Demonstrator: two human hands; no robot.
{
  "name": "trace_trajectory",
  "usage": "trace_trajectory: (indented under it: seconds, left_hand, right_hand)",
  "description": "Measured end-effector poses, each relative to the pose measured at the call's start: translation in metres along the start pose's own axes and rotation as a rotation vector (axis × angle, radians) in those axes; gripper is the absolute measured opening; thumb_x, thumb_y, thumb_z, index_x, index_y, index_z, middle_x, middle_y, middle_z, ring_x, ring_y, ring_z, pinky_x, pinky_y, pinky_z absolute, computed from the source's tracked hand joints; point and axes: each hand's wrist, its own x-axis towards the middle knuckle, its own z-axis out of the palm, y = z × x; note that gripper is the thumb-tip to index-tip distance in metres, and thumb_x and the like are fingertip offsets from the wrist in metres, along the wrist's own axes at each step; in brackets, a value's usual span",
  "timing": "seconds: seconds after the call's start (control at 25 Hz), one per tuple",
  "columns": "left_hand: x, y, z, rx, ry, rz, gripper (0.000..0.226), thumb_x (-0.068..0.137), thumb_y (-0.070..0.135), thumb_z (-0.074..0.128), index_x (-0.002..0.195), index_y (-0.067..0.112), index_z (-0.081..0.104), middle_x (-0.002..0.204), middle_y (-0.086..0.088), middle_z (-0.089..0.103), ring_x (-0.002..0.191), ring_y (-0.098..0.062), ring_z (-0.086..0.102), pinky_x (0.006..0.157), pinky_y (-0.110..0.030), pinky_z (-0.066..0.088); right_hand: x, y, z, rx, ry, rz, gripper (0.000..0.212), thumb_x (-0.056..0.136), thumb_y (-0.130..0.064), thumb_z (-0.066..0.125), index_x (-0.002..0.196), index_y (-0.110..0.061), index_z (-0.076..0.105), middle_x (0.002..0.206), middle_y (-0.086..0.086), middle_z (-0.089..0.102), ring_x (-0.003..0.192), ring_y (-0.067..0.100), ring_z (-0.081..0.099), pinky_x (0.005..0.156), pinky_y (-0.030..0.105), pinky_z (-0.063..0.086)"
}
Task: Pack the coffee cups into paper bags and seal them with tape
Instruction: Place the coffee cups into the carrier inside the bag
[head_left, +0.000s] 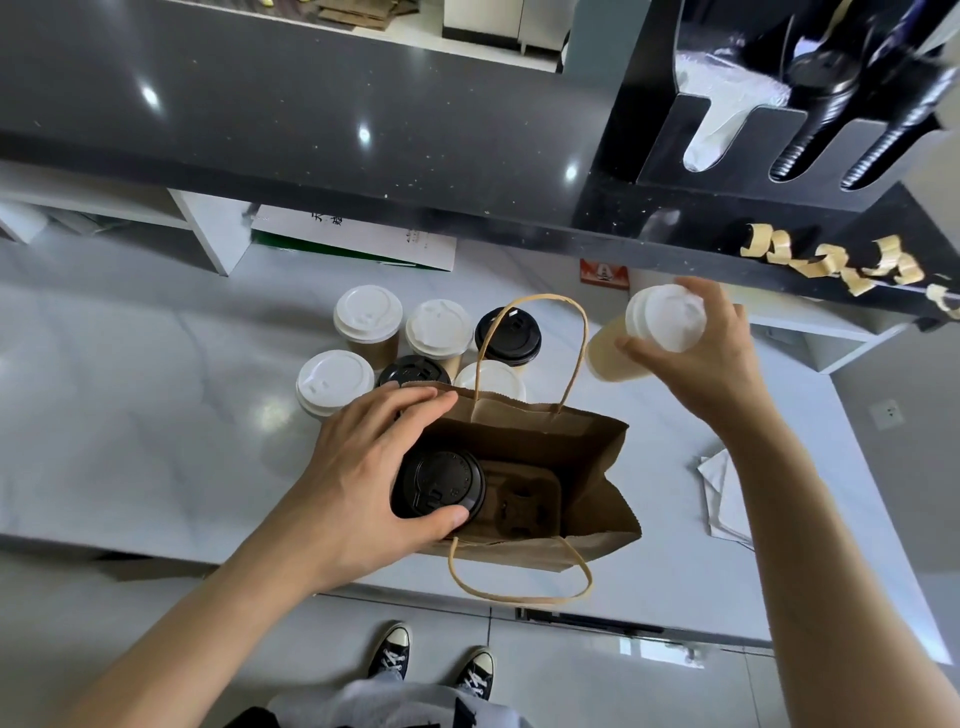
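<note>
A brown paper bag (587, 467) stands open on the white counter, with a cardboard cup holder (524, 501) at its bottom. My left hand (363, 483) grips a black-lidded cup (439, 486) inside the bag's left side. My right hand (711, 364) holds a tilted white-lidded cup (660, 325) in the air, up and to the right of the bag. Several more cups stand behind the bag, some with white lids (368, 312) and some with black lids (508, 335).
Curled strips of tan tape (831, 262) stick along the edge of the dark upper counter (311, 114). A black dispenser rack (789, 93) stands at the top right. Folded white paper (722, 493) lies to the right of the bag. The counter's front edge is near my shoes.
</note>
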Motion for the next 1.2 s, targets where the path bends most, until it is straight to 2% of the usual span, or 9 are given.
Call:
trace_trajectory:
  seconds: [0.2, 0.36, 0.64, 0.8, 0.88, 0.96, 1.0, 1.08, 1.2]
  left_hand:
    - [0.001, 0.001, 0.0, -0.004, -0.035, 0.004, 0.094, 0.07, 0.074, 0.06, 0.154, 0.043, 0.03, 0.156, 0.026, 0.023, 0.151, -0.003, 0.013, 0.124, -0.035, 0.017]
    - [0.001, 0.002, 0.001, 0.008, -0.063, -0.003, 0.101, 0.065, 0.078, 0.06, 0.155, 0.046, 0.026, 0.158, 0.025, 0.019, 0.15, -0.001, 0.008, 0.123, -0.032, 0.013]
    - [0.0, 0.0, 0.001, 0.015, -0.076, -0.002, 0.105, 0.065, 0.08, 0.06, 0.156, 0.045, 0.022, 0.16, 0.022, 0.018, 0.152, -0.006, 0.011, 0.125, -0.038, 0.016]
    - [0.0, -0.002, 0.003, 0.025, -0.067, 0.003, 0.106, 0.065, 0.081, 0.061, 0.156, 0.044, 0.023, 0.16, 0.019, 0.021, 0.152, -0.011, 0.016, 0.124, -0.045, 0.022]
    - [0.0, -0.001, 0.003, 0.02, -0.068, -0.009, 0.106, 0.063, 0.081, 0.061, 0.155, 0.045, 0.023, 0.16, 0.02, 0.021, 0.152, -0.01, 0.015, 0.124, -0.045, 0.021]
    - [0.001, -0.001, 0.003, 0.014, -0.079, -0.021, 0.107, 0.062, 0.082, 0.061, 0.155, 0.047, 0.021, 0.16, 0.023, 0.018, 0.152, -0.009, 0.013, 0.125, -0.044, 0.02]
    - [0.0, -0.001, 0.003, 0.01, -0.085, -0.026, 0.107, 0.061, 0.082, 0.061, 0.155, 0.048, 0.021, 0.16, 0.024, 0.017, 0.152, -0.008, 0.011, 0.125, -0.043, 0.019]
    - [0.0, -0.001, 0.002, 0.005, -0.086, -0.027, 0.108, 0.061, 0.082, 0.061, 0.155, 0.047, 0.021, 0.16, 0.024, 0.017, 0.152, -0.008, 0.011, 0.125, -0.043, 0.018]
    - [0.0, 0.0, 0.002, -0.006, -0.094, -0.037, 0.109, 0.061, 0.082, 0.062, 0.156, 0.047, 0.022, 0.16, 0.026, 0.015, 0.152, -0.007, 0.009, 0.125, -0.041, 0.017]
  right_hand:
    - [-0.028, -0.024, -0.041, 0.125, 0.093, -0.065, 0.073, 0.079, -0.039, 0.085, 0.139, -0.035, 0.044, 0.134, -0.005, 0.044, 0.12, 0.02, 0.048, 0.093, 0.039, 0.049]
    - [-0.049, -0.044, -0.07, 0.309, 0.154, -0.094, 0.072, 0.069, -0.054, 0.083, 0.134, -0.043, 0.051, 0.133, -0.004, 0.055, 0.12, 0.019, 0.057, 0.099, 0.042, 0.054]
    - [-0.082, -0.075, -0.092, 0.439, -0.043, -0.237, 0.091, 0.061, -0.076, 0.081, 0.138, -0.036, 0.053, 0.119, 0.004, 0.059, 0.11, 0.028, 0.061, 0.081, 0.042, 0.053]
    - [-0.095, -0.088, -0.082, 0.336, -0.313, -0.348, 0.08, 0.069, -0.055, 0.083, 0.139, -0.033, 0.052, 0.124, 0.006, 0.061, 0.109, 0.032, 0.063, 0.081, 0.052, 0.06]
    - [-0.102, -0.09, -0.069, 0.227, -0.444, -0.369, 0.078, 0.069, -0.045, 0.082, 0.139, -0.036, 0.049, 0.126, -0.003, 0.058, 0.107, 0.019, 0.062, 0.082, 0.036, 0.058]
    - [-0.108, -0.091, -0.053, 0.075, -0.488, -0.353, 0.076, 0.066, -0.049, 0.078, 0.134, -0.047, 0.045, 0.124, -0.014, 0.051, 0.104, 0.006, 0.056, 0.079, 0.015, 0.048]
    - [-0.111, -0.091, -0.045, 0.014, -0.504, -0.343, 0.074, 0.063, -0.054, 0.073, 0.131, -0.051, 0.043, 0.122, -0.019, 0.047, 0.103, 0.0, 0.053, 0.077, 0.012, 0.044]
    - [-0.114, -0.09, -0.029, -0.094, -0.545, -0.34, 0.074, 0.062, -0.057, 0.072, 0.128, -0.053, 0.039, 0.118, -0.022, 0.04, 0.107, -0.004, 0.047, 0.079, 0.011, 0.039]
    - [-0.117, -0.086, -0.01, -0.259, -0.561, -0.385, 0.074, 0.072, -0.048, 0.08, 0.131, -0.047, 0.035, 0.122, -0.014, 0.04, 0.115, 0.008, 0.044, 0.09, 0.022, 0.038]
